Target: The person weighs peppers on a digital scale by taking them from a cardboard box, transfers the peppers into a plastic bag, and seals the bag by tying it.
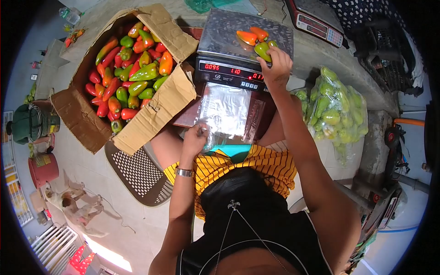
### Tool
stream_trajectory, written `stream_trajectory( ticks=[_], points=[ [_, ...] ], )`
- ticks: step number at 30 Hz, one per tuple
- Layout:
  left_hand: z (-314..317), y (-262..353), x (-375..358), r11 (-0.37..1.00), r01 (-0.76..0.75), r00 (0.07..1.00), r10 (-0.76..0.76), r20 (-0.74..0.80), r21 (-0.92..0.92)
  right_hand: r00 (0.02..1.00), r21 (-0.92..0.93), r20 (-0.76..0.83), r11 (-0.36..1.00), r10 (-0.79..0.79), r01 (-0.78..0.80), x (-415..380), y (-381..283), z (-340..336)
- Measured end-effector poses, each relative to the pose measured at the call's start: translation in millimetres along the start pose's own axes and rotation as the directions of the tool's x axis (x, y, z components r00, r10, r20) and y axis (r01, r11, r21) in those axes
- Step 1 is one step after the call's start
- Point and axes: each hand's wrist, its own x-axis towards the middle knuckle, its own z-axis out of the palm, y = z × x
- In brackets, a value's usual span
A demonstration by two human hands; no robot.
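Green pepper [261,50] on steel pan [220,34] of scale [215,75], grasped by fingers of right hand [277,64], next to orange peppers [247,37]. Left hand [195,140] at clear plastic bags [224,107] on near side of scale, fingers curled by the edge, can't tell if pinching or just touching. Cardboard box [158,107] of mixed-colour peppers [147,72] just left of scale, bagged green produce [337,110] to the right.
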Motion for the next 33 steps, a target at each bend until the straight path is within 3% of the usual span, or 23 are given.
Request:
stream_trajectory(
  ticks=[4, 9, 12, 16, 25, 28, 31, 33],
  points=[
    [9.2, -5.8, 1.6, 0.974, -0.116, 0.990, 0.099, -0.099, -0.195, 1.000, -0.052, 0.020, 0.998, 0.019, -0.018, -8.2, -1.1, -4.2],
    [7.2, -7.3, 0.9, 0.983, -0.049, 0.998, 0.041, -0.051, -0.177, 0.998, -0.022, 0.044, 0.999, 0.033, -0.032, -10.7, -4.5, -18.0],
    [3.6, 0.6, -0.8, 0.992, -0.039, 0.998, 0.033, -0.053, -0.118, 0.994, 0.001, -0.016, 0.995, 0.104, -0.104, -17.3, 8.9, -31.2],
    [6.7, -8.3, 4.3, 0.995, -0.079, 0.995, 0.075, -0.073, -0.055, 0.990, 0.003, -0.109, 0.996, 0.084, -0.084, -28.1, 30.7, -52.8],
    [13.0, -23.9, 8.2, 0.959, -0.015, 1.000, 0.008, -0.024, -0.283, 0.942, -0.055, -0.057, 0.942, 0.329, -0.332, -97.7, 59.6, -74.1],
    [14.3, -34.4, 14.1, 0.983, -0.063, 0.998, 0.060, -0.026, -0.174, 0.926, -0.049, -0.032, 0.925, 0.376, -0.377, -99.0, 63.3, -72.7],
    [18.1, -35.0, 15.0, 0.967, -0.088, 0.996, 0.077, -0.054, -0.240, 0.901, 0.005, 0.053, 0.902, 0.430, -0.431, -93.9, 52.4, -68.0],
    [16.9, -31.0, 13.5, 0.968, -0.047, 0.998, 0.038, -0.042, -0.248, 0.931, -0.003, 0.064, 0.933, 0.359, -0.360, -89.1, 48.2, -65.7]
  ],
)
